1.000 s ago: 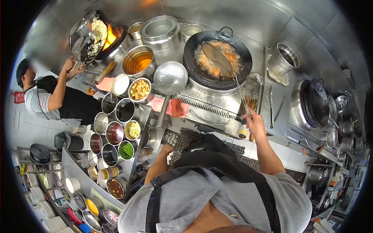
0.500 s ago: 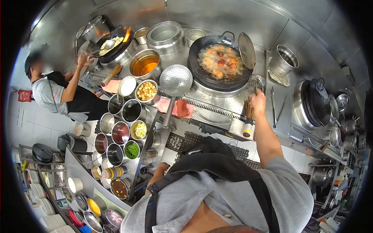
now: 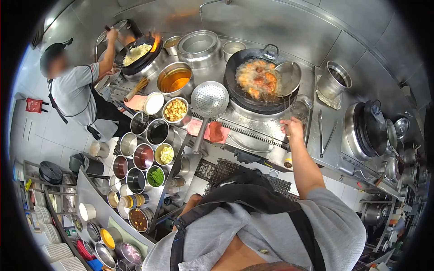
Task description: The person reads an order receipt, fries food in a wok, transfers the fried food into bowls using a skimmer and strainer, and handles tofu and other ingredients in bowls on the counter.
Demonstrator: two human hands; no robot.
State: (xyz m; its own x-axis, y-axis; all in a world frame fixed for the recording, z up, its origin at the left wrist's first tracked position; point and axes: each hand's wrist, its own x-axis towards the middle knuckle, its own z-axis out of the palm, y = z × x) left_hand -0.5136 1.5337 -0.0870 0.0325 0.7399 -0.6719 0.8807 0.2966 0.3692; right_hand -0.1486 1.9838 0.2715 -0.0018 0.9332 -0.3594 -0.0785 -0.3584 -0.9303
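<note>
The right hand (image 3: 294,128) is closed around the handle of a wire-mesh skimmer (image 3: 289,77), whose round head tilts over the right side of the frying wok (image 3: 232,77); whether it touches the oil cannot be told. Inside the wok, orange-brown fried pieces (image 3: 260,81) lie among pale bubbles. The left hand (image 3: 195,198) hangs low on the wok's near left side, by the person's body, and its grip cannot be made out.

Just left of the wok, a perforated ladle (image 3: 209,100) rests with its handle toward the person, crossing a pink cloth (image 3: 195,127). Farther left stands a pot of amber liquid (image 3: 175,82). To the wok's right, metal tongs (image 3: 321,131) lie spread on the steel bench (image 3: 333,116). Well left of the wok, a co-worker (image 3: 74,95) works at a second wok (image 3: 154,60) holding pale food, with flame at its rim.
</note>
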